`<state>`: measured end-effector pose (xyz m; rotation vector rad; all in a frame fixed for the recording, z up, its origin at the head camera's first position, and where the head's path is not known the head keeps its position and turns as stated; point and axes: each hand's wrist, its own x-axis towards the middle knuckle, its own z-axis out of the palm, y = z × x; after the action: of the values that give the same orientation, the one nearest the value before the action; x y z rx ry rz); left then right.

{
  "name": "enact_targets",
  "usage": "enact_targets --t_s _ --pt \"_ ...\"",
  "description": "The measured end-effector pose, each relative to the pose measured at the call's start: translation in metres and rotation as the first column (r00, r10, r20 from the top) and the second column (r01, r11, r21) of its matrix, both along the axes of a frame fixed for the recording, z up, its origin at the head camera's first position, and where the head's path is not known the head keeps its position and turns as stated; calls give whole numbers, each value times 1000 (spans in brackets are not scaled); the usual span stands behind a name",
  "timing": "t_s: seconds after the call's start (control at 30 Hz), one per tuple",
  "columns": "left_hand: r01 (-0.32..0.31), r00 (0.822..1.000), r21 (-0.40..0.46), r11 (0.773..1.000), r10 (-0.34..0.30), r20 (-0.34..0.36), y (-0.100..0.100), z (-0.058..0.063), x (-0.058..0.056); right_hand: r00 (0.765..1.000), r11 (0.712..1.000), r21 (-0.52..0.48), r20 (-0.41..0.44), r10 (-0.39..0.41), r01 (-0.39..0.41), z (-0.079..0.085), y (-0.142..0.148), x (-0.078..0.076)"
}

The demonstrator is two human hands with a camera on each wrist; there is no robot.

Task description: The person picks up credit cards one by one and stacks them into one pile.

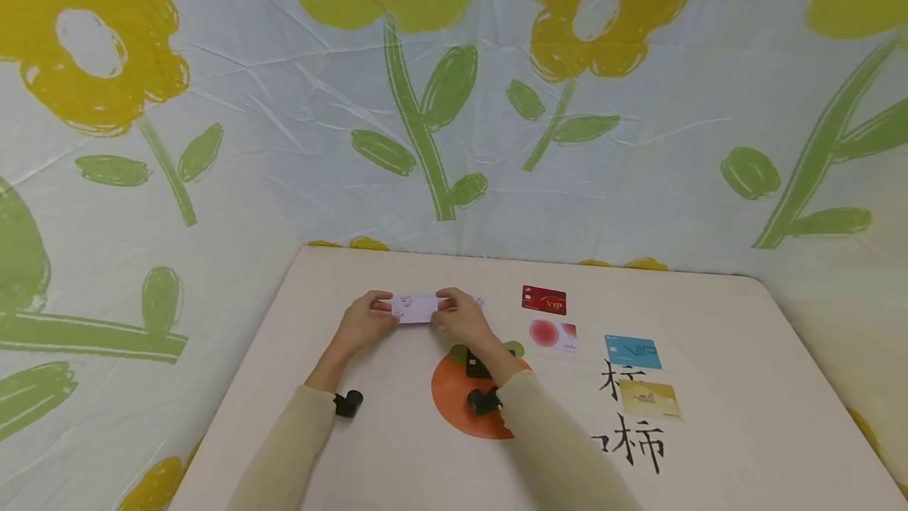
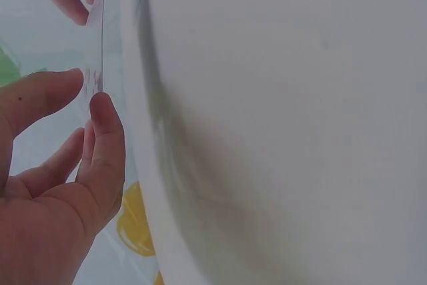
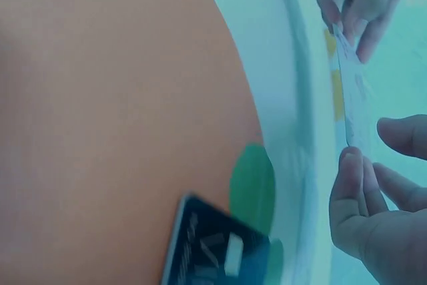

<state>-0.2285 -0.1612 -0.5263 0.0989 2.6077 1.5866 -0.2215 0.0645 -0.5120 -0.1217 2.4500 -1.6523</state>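
A white card (image 1: 414, 308) with small reddish print hangs between my two hands over the far left part of the table. My left hand (image 1: 366, 320) holds its left end, fingertips at the edges. At the opposite end, my right hand (image 1: 464, 319) holds the card with bent fingers. Both wrist views show the card nearly edge-on, as a thin strip. Beneath my right wrist lies a black card (image 1: 477, 365), partly covered by the arm, on a printed orange persimmon (image 1: 448, 393).
Right of my hands lie a red VIP card (image 1: 544, 300), a white card with a red circle (image 1: 553, 334), a blue card (image 1: 634, 352) and a gold card (image 1: 650, 399). A flower-printed cloth (image 1: 496, 203) stands behind the pale table (image 1: 383, 464).
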Motion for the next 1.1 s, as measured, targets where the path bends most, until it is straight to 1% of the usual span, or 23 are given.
enact_targets --t_s 0.13,0.33,0.53,0.63,0.77,0.9,1.1 --pt "20 1000 26 999 -20 -8 8 6 6 1000 1000 -5 5 2 -1 5 13 6" --pt "60 998 57 997 -61 11 21 12 14 1000 1000 -23 1 -15 15 12 31 18" --pt "106 993 86 991 -110 37 36 16 23 999 999 -4 35 -35 36 16 52 32" --pt "131 990 85 988 -135 44 45 18 27 998 999 -17 43 -44 44 18 63 39" --pt "178 982 91 980 -183 46 57 20 33 997 998 -31 39 -61 63 18 78 49" --pt "230 971 97 968 -235 46 69 20 38 997 997 -2 24 -78 78 17 91 61" --pt "288 954 74 955 -293 60 85 16 46 995 996 10 38 -89 88 16 110 79"
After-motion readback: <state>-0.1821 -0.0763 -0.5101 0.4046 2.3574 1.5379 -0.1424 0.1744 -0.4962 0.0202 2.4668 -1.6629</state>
